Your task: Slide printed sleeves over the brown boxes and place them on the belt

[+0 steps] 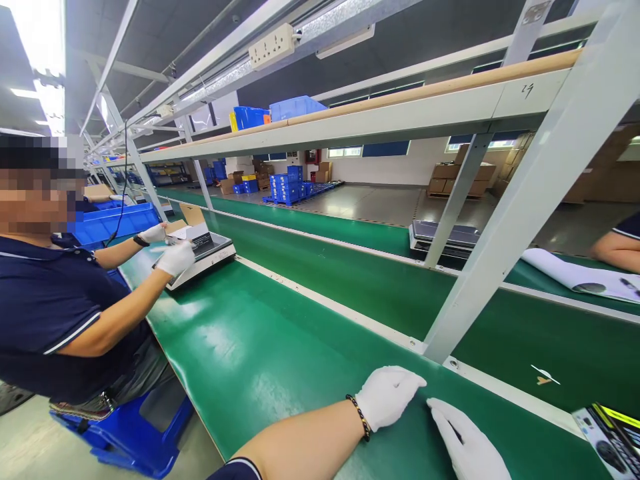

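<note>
My left hand (393,397), in a white glove with a beaded bracelet at the wrist, rests low over the green worktop (280,347). Its fingers are stretched forward and lie close together, with nothing visible in them. To its right, my right hand (467,440), also gloved in white, points toward the left fingertips across a small gap. A slit shows between its thumb and fingers, and it holds nothing I can see. Part of a device with a keypad and a yellow-green strip (613,440) sits at the lower right, apart from both hands.
On the left, a seated co-worker's gloved hands (177,257) handle a small open carton (193,217) over a flat black-topped device (215,253). A white slanted post (525,187) rises ahead of me. Scraps (545,377) lie on the green belt. Another device (440,233) stands beyond.
</note>
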Demonstrator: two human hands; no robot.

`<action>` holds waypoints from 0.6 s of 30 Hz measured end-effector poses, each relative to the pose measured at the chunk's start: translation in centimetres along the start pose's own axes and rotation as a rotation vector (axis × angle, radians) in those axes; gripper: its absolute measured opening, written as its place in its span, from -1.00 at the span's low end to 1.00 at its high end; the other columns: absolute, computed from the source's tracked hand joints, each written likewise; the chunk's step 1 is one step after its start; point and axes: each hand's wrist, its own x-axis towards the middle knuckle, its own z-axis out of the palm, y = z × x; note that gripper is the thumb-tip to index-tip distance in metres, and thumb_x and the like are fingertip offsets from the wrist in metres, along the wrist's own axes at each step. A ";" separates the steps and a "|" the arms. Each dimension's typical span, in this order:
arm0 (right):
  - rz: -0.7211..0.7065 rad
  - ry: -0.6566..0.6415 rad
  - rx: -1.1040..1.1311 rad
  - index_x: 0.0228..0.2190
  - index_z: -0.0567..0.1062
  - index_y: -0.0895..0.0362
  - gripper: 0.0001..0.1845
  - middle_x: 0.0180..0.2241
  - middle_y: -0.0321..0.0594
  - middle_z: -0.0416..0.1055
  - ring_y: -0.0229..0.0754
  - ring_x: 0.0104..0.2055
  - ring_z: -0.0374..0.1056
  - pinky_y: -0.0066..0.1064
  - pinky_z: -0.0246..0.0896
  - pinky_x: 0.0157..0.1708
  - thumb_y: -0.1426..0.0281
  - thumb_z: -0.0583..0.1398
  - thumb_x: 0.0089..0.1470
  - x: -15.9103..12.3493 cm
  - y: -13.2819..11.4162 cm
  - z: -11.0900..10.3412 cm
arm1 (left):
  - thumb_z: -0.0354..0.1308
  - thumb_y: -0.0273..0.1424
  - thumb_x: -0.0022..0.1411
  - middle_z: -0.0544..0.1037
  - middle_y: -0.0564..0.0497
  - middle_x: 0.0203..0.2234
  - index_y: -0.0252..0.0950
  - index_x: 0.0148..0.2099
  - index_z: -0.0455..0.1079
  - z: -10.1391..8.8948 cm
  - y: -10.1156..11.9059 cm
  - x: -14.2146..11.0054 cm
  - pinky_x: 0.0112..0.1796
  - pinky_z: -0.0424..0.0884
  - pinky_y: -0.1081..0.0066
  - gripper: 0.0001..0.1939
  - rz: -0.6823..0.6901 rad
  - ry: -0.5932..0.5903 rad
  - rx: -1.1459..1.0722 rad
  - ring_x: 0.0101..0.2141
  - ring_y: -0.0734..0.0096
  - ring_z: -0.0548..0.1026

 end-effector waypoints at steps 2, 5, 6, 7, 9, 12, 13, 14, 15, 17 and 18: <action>-0.016 0.043 -0.001 -0.26 0.59 0.02 -0.45 -0.12 -0.22 0.55 -0.02 -0.04 0.44 -0.17 0.35 0.02 -0.03 -0.02 0.00 0.0 0.1 0.3 | -0.15 -0.33 0.30 0.59 0.06 -0.12 -0.19 -0.09 0.53 -0.1 0.2 0.0 0.07 0.35 0.35 -0.60 0.003 -0.011 -0.006 -0.04 0.41 0.49; -0.049 0.086 -0.007 -0.29 0.59 0.01 -0.47 -0.14 -0.22 0.56 -0.02 -0.07 0.45 -0.18 0.37 -0.01 -0.01 -0.01 0.02 0.1 0.4 0.6 | -0.14 -0.32 0.31 0.59 0.05 -0.10 -0.21 -0.08 0.52 -0.2 0.4 -0.1 0.09 0.34 0.33 -0.60 0.007 -0.028 -0.012 -0.02 0.40 0.48; -0.049 0.070 -0.013 -0.27 0.59 0.01 -0.46 -0.13 -0.22 0.55 -0.02 -0.06 0.45 -0.17 0.36 0.00 -0.01 -0.02 0.02 0.1 0.5 0.6 | -0.14 -0.33 0.31 0.59 0.04 -0.09 -0.23 -0.08 0.52 -0.2 0.5 -0.1 0.09 0.34 0.34 -0.61 0.008 -0.018 -0.016 -0.02 0.40 0.48; -0.043 0.040 -0.020 -0.25 0.59 0.02 -0.45 -0.11 -0.22 0.55 -0.02 -0.04 0.44 -0.16 0.36 0.01 -0.02 -0.02 0.03 0.1 0.7 0.6 | -0.13 -0.34 0.31 0.59 0.02 -0.10 -0.25 -0.08 0.53 -0.2 0.6 -0.2 0.09 0.34 0.35 -0.61 0.010 0.001 -0.021 -0.02 0.39 0.48; -0.038 -0.021 -0.035 -0.20 0.59 0.02 -0.43 -0.07 -0.22 0.52 0.00 0.00 0.42 -0.14 0.33 0.04 -0.03 -0.03 0.04 0.2 0.9 0.5 | -0.11 -0.37 0.30 0.59 -0.02 -0.11 -0.29 -0.10 0.54 -0.1 0.5 -0.2 0.08 0.35 0.37 -0.62 0.016 0.050 -0.027 -0.03 0.39 0.48; -0.069 -0.042 -0.042 -0.17 0.58 0.01 -0.42 -0.04 -0.23 0.51 0.00 0.02 0.41 -0.14 0.32 0.05 -0.03 -0.04 0.06 0.3 1.1 0.4 | -0.08 -0.39 0.30 0.57 -0.04 -0.08 -0.29 -0.11 0.54 0.1 0.6 -0.4 0.12 0.31 0.34 -0.64 0.012 0.109 0.011 0.01 0.36 0.46; -0.078 -0.031 -0.040 -0.17 0.58 0.01 -0.43 -0.05 -0.23 0.51 -0.01 0.01 0.42 -0.15 0.33 0.05 -0.02 -0.04 0.07 0.3 1.0 0.3 | -0.07 -0.38 0.30 0.55 -0.04 -0.04 -0.27 -0.11 0.55 0.0 0.7 -0.4 0.16 0.26 0.29 -0.65 0.008 0.134 0.045 0.04 0.34 0.43; -0.082 -0.019 -0.037 -0.18 0.58 0.01 -0.43 -0.06 -0.23 0.52 -0.01 0.00 0.42 -0.15 0.33 0.05 -0.01 -0.04 0.07 0.2 0.8 0.3 | -0.05 -0.37 0.30 0.53 -0.03 0.00 -0.23 -0.11 0.55 -0.1 0.9 -0.6 0.20 0.19 0.23 -0.67 0.017 0.163 0.092 0.09 0.31 0.39; -0.080 -0.007 -0.036 -0.19 0.59 0.01 -0.43 -0.07 -0.22 0.52 -0.01 0.00 0.43 -0.15 0.33 0.04 -0.01 -0.05 0.06 0.2 0.6 0.3 | -0.02 -0.36 0.29 0.50 -0.02 0.03 -0.19 -0.13 0.55 -0.4 1.3 -0.7 0.24 0.10 0.16 -0.70 0.044 0.191 0.152 0.13 0.26 0.34; -0.075 0.020 -0.039 -0.22 0.59 0.02 -0.44 -0.08 -0.22 0.53 0.01 -0.01 0.43 -0.12 0.33 0.05 0.00 -0.05 0.05 0.1 0.1 0.2 | 0.06 -0.30 0.25 0.48 0.00 0.05 -0.12 -0.18 0.55 -1.2 2.2 -1.2 0.27 -0.08 -0.01 -0.77 0.139 0.251 0.294 0.18 0.16 0.27; -0.075 0.029 -0.042 -0.23 0.60 0.03 -0.44 -0.09 -0.21 0.54 0.02 0.00 0.42 -0.10 0.32 0.05 0.00 -0.04 0.05 0.0 -0.1 0.2 | 0.10 -0.26 0.23 0.47 0.01 0.04 -0.09 -0.20 0.55 -1.8 2.7 -1.5 0.26 -0.14 -0.07 -0.80 0.191 0.277 0.368 0.18 0.10 0.24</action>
